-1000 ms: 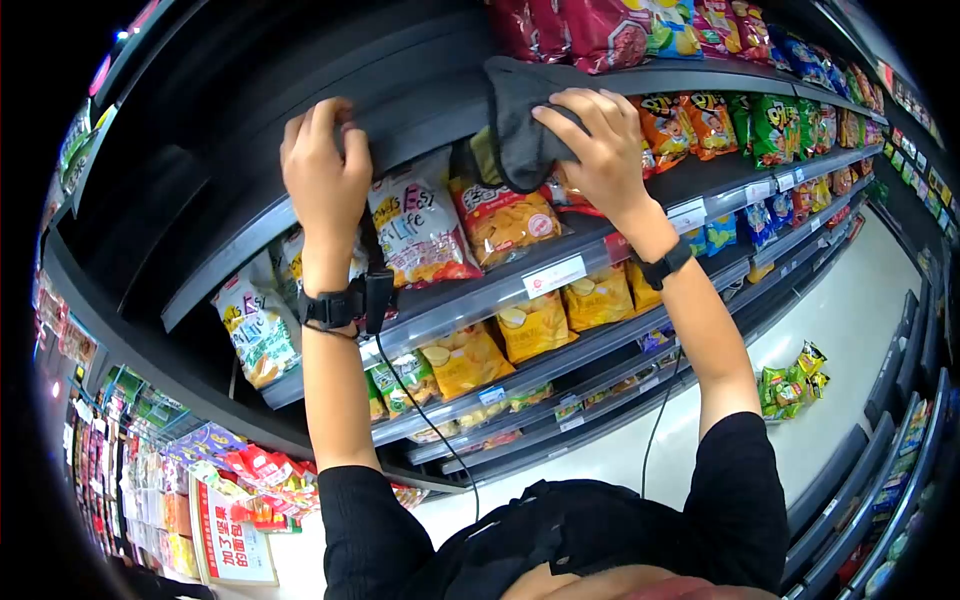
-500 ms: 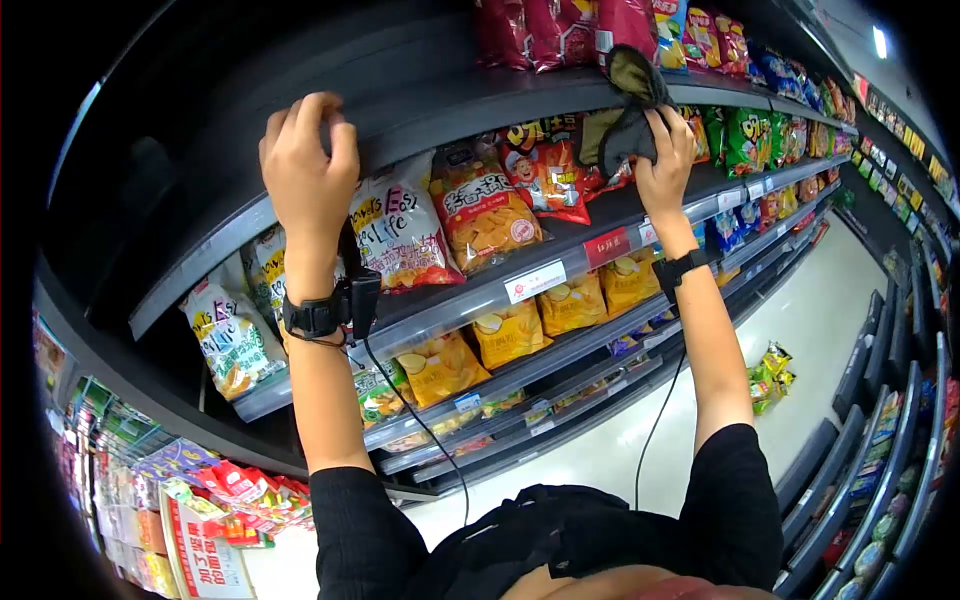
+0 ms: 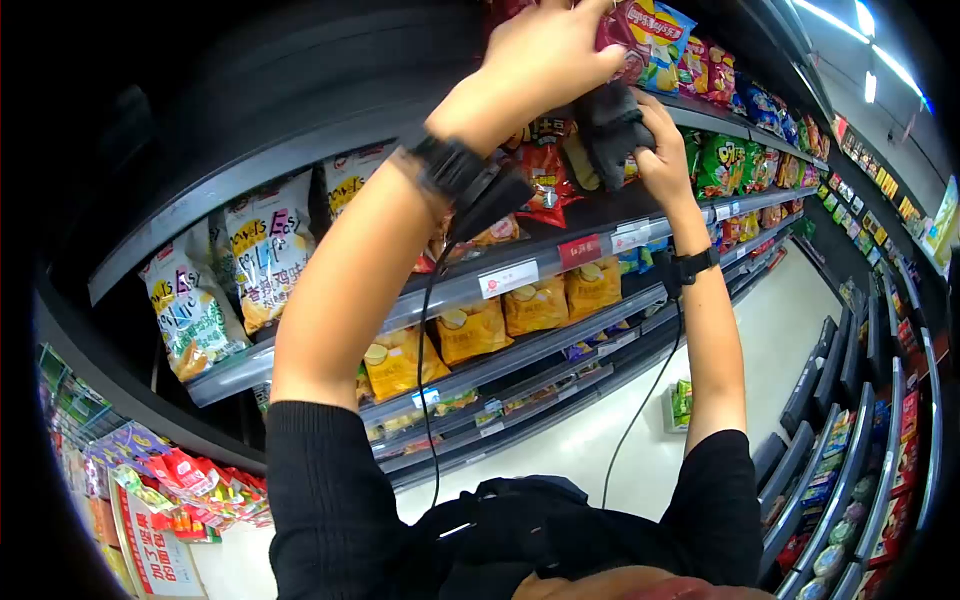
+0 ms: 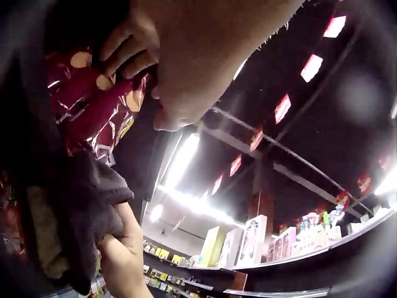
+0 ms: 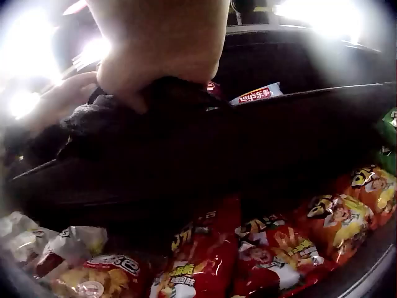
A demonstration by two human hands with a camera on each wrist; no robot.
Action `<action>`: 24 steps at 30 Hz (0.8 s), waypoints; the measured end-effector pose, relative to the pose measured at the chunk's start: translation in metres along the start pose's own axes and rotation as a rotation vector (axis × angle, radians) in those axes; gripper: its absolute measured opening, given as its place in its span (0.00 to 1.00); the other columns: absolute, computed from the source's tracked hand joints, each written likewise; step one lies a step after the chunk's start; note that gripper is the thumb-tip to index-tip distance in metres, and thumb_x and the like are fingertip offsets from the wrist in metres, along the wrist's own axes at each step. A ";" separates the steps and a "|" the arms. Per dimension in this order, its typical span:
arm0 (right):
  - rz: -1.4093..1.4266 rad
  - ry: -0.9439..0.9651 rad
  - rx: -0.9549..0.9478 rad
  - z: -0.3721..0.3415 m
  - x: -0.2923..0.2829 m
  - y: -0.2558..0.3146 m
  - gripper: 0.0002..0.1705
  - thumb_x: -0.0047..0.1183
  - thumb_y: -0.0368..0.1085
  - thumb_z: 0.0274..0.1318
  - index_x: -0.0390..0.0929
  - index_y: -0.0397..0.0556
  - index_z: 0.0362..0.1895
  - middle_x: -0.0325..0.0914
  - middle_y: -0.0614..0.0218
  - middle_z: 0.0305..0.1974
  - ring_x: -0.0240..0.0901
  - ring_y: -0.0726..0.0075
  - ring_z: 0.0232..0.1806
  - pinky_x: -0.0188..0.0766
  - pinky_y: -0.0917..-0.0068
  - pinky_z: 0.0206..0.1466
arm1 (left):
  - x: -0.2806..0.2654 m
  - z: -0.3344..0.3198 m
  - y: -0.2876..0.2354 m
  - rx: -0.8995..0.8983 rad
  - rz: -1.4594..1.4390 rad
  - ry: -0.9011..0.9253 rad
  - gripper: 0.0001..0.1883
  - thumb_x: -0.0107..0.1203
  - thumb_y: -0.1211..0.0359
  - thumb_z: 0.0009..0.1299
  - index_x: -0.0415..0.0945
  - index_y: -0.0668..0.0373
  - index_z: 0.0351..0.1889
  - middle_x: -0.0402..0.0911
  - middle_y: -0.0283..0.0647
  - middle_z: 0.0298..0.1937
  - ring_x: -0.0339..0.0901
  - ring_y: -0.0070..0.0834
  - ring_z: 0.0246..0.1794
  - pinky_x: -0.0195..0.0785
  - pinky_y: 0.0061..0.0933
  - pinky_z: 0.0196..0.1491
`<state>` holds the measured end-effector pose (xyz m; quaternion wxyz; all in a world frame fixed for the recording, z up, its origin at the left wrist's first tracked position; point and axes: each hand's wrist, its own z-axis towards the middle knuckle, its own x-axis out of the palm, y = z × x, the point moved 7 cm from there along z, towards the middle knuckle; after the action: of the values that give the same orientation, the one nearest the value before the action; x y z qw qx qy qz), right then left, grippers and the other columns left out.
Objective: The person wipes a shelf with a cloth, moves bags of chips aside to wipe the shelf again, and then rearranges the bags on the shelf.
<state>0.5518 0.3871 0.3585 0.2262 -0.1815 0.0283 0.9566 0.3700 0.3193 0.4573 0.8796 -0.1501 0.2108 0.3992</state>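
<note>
My left hand [image 3: 550, 55] is raised to the upper shelf, its fingers over the dark red snack bags [image 4: 93, 102]. In the left wrist view the thumb stands apart from the fingers, with no bag pinched between them. Just below and to the right, my right hand [image 3: 665, 155] grips a dark grey cloth [image 3: 612, 135] at the shelf's front edge. The cloth is bunched and hangs down, showing an olive-coloured patch. In the right wrist view my right hand [image 5: 164, 56] presses the cloth along the edge.
White snack bags [image 3: 270, 250] and red bags [image 3: 545, 175] stand on the shelf below. Yellow chip bags [image 3: 475, 330] fill a lower shelf. Price labels [image 3: 508, 278] line the shelf edge. A black cable [image 3: 425, 380] hangs from the left wrist. Green packets [image 3: 682, 403] lie near the floor.
My left hand has moved right and up from the left part of the upper shelf to the dark red bags. The right hand slid right along the edge with the cloth, which now hangs more bunched.
</note>
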 end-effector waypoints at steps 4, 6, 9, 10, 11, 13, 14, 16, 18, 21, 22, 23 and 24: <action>0.241 -0.095 0.140 -0.001 -0.019 -0.016 0.25 0.40 0.22 0.41 0.76 0.36 0.48 0.80 0.54 0.48 0.77 0.56 0.53 0.69 0.71 0.60 | 0.045 0.042 -0.010 -0.017 0.100 0.040 0.43 0.61 0.49 0.64 0.61 0.53 0.76 0.60 0.66 0.73 0.68 0.62 0.68 0.72 0.51 0.63; 0.261 -0.238 0.176 -0.005 -0.047 -0.024 0.23 0.39 0.22 0.43 0.78 0.38 0.46 0.82 0.60 0.44 0.77 0.66 0.49 0.71 0.72 0.57 | 0.071 0.058 -0.001 -0.031 0.273 0.127 0.42 0.61 0.49 0.63 0.62 0.52 0.75 0.57 0.68 0.75 0.68 0.62 0.68 0.72 0.52 0.63; 0.347 -0.561 0.323 -0.019 -0.108 -0.092 0.19 0.43 0.24 0.53 0.79 0.40 0.48 0.81 0.63 0.46 0.76 0.64 0.47 0.71 0.69 0.58 | 0.084 0.064 0.006 -0.137 0.288 0.102 0.40 0.63 0.54 0.64 0.64 0.53 0.74 0.53 0.71 0.76 0.76 0.61 0.61 0.74 0.49 0.61; 0.444 -0.659 0.360 -0.017 -0.129 -0.112 0.19 0.43 0.24 0.54 0.79 0.40 0.49 0.80 0.64 0.47 0.76 0.64 0.48 0.71 0.69 0.58 | 0.082 0.063 0.002 -0.124 0.314 0.097 0.40 0.63 0.55 0.64 0.62 0.53 0.74 0.53 0.70 0.76 0.78 0.61 0.58 0.75 0.48 0.60; 0.542 -0.752 0.406 -0.017 -0.148 -0.135 0.19 0.43 0.25 0.56 0.79 0.40 0.50 0.80 0.65 0.48 0.76 0.63 0.48 0.71 0.68 0.58 | 0.085 0.065 0.005 -0.136 0.300 0.085 0.41 0.64 0.55 0.64 0.61 0.53 0.75 0.53 0.70 0.76 0.78 0.61 0.57 0.75 0.48 0.59; -0.002 -0.780 0.182 -0.009 -0.193 -0.179 0.20 0.46 0.28 0.56 0.80 0.42 0.52 0.80 0.62 0.48 0.77 0.60 0.47 0.72 0.63 0.57 | 0.093 0.065 0.014 -0.174 0.277 0.073 0.41 0.64 0.55 0.64 0.61 0.52 0.75 0.52 0.71 0.76 0.79 0.61 0.56 0.76 0.49 0.58; -0.131 -0.709 0.249 -0.006 -0.204 -0.204 0.21 0.47 0.31 0.55 0.80 0.45 0.54 0.81 0.59 0.49 0.77 0.56 0.48 0.72 0.62 0.57 | 0.100 0.068 0.024 -0.215 0.218 0.070 0.44 0.67 0.58 0.62 0.57 0.51 0.76 0.45 0.73 0.78 0.79 0.63 0.54 0.77 0.51 0.57; -0.369 -0.563 0.328 -0.001 -0.219 -0.267 0.25 0.51 0.38 0.53 0.80 0.53 0.57 0.81 0.52 0.51 0.79 0.47 0.52 0.72 0.59 0.58 | 0.096 0.063 0.017 -0.278 0.134 0.029 0.47 0.68 0.59 0.61 0.53 0.50 0.76 0.41 0.73 0.78 0.79 0.65 0.54 0.76 0.52 0.58; -0.460 -0.157 0.540 -0.004 -0.205 -0.354 0.27 0.50 0.42 0.54 0.79 0.53 0.60 0.80 0.49 0.56 0.76 0.44 0.59 0.70 0.58 0.62 | 0.092 0.059 0.012 -0.339 0.064 -0.018 0.52 0.70 0.63 0.58 0.46 0.47 0.77 0.32 0.73 0.79 0.78 0.68 0.54 0.76 0.53 0.58; -0.367 0.331 0.481 -0.023 -0.159 -0.418 0.29 0.50 0.47 0.60 0.77 0.54 0.64 0.78 0.44 0.60 0.71 0.39 0.65 0.66 0.57 0.67 | 0.097 0.059 0.020 -0.205 -0.022 -0.153 0.54 0.70 0.64 0.57 0.45 0.46 0.77 0.32 0.71 0.80 0.73 0.70 0.60 0.74 0.51 0.61; -0.355 0.245 0.546 -0.024 -0.162 -0.408 0.28 0.51 0.47 0.62 0.76 0.54 0.65 0.75 0.43 0.62 0.68 0.38 0.68 0.63 0.59 0.69 | 0.094 0.056 0.016 -0.286 -0.045 -0.101 0.54 0.70 0.64 0.57 0.45 0.47 0.77 0.37 0.71 0.80 0.70 0.69 0.64 0.72 0.50 0.63; -0.237 0.250 0.641 -0.023 -0.160 -0.396 0.29 0.54 0.50 0.64 0.75 0.56 0.66 0.73 0.46 0.65 0.66 0.37 0.68 0.61 0.55 0.71 | 0.096 0.056 0.021 -0.223 -0.064 -0.101 0.54 0.70 0.65 0.57 0.44 0.49 0.78 0.44 0.70 0.79 0.66 0.66 0.69 0.69 0.47 0.67; -0.504 0.303 0.360 -0.019 -0.156 -0.387 0.30 0.54 0.53 0.64 0.75 0.56 0.67 0.72 0.47 0.65 0.66 0.36 0.67 0.61 0.52 0.70 | 0.094 0.053 0.020 -0.162 -0.045 -0.160 0.54 0.69 0.66 0.57 0.44 0.51 0.78 0.47 0.69 0.78 0.63 0.64 0.72 0.65 0.46 0.70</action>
<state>0.8595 0.6654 0.4080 0.4769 -0.2798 0.1840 0.8126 0.4241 0.4151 0.4553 0.8872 -0.1932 0.1037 0.4060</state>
